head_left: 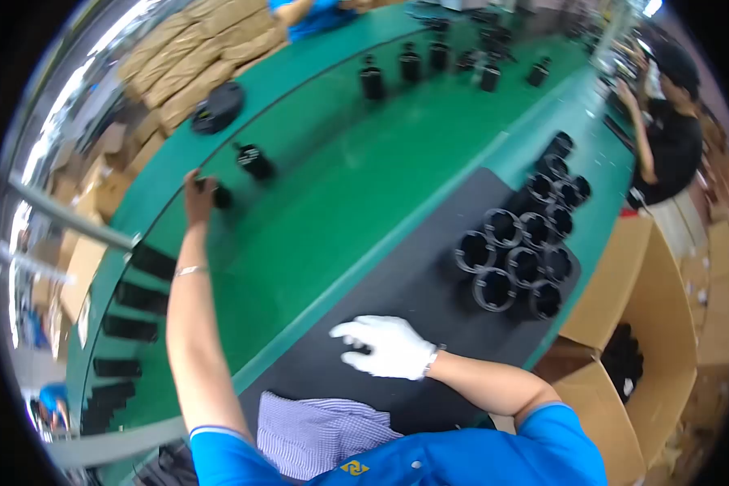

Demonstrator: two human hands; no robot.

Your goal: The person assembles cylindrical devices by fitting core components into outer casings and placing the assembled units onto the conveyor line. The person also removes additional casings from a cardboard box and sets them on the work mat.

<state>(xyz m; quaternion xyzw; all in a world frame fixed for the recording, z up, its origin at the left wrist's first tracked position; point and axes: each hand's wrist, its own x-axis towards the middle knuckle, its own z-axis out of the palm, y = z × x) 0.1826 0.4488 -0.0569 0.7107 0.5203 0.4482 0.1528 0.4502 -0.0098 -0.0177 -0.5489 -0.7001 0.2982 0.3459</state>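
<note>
My bare left hand [198,200] reaches far out over the green conveyor belt, its fingers closed around a small black bottle-shaped piece [222,196]. Motion blur and the hand itself hide part of that piece. Just beyond it, another black bottle-shaped piece [253,160] with a narrow neck and white print stands on the belt. My right hand [387,347], in a white glove, hovers over or rests on the black mat [429,283]. Its thumb and fingers are apart, with dark mat showing between them.
Several black cylinders [495,289] with clear rims stand grouped on the mat's right. More black bottle-shaped pieces [372,81] are up the belt. Black cylinders [130,328] line its left end. A checked cloth [316,437] lies near me; an open carton [656,324] and a co-worker [674,121] are right.
</note>
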